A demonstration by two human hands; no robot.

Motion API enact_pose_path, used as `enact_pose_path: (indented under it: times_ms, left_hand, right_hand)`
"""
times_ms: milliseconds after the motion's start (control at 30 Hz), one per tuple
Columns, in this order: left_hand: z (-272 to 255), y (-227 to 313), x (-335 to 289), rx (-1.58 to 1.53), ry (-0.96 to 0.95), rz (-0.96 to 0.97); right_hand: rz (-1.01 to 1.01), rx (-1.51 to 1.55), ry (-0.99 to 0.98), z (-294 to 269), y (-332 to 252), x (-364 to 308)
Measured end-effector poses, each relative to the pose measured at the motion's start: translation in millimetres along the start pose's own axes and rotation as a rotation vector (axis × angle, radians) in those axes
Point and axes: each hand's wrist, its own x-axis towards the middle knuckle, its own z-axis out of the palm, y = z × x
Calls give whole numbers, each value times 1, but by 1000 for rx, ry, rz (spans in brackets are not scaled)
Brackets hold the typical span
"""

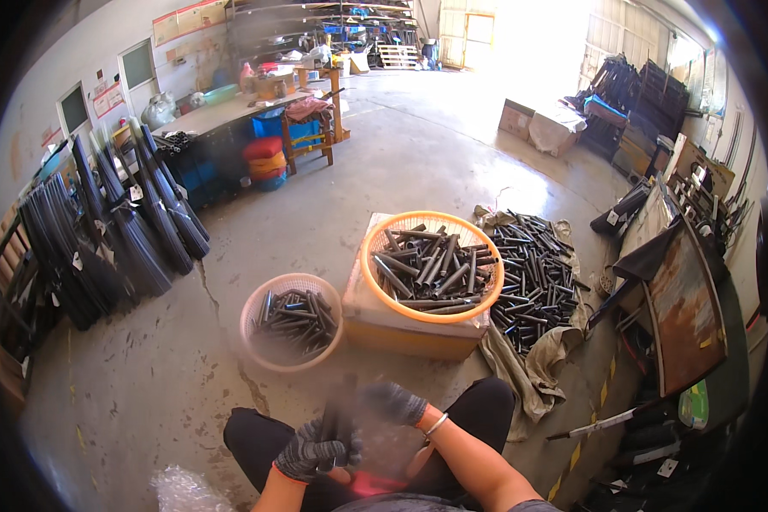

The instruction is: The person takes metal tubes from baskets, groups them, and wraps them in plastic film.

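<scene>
The gloved left hand (303, 452) is curling its fingers around a few dark tubes (339, 418), which are standing roughly upright above the lap, their upper ends pointing away from the body. The gloved right hand (392, 403) is hovering just beside the upper part of these tubes, to their right; it is blurring, so whether it is pinching anything or touching them cannot be told. Beyond the hands, a pink basket (247, 328) is holding more tubes (294, 320) on the floor. To its right, an orange basket (435, 317) is sitting on a box (410, 337), brimming with tubes. Farther right, a loose heap (529, 282) of tubes is lying on a cloth (542, 375).
</scene>
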Motion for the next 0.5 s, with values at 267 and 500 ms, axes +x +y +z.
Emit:
enact_pose_path:
  times_ms: [267, 500]
  left_hand:
    - [-9, -13, 24, 546, -20, -150]
    - [-31, -5, 8, 220, -10, 169]
  right_hand:
    - [105, 507, 41, -1, -84, -1]
    - [59, 980, 461, -18, -85, -14]
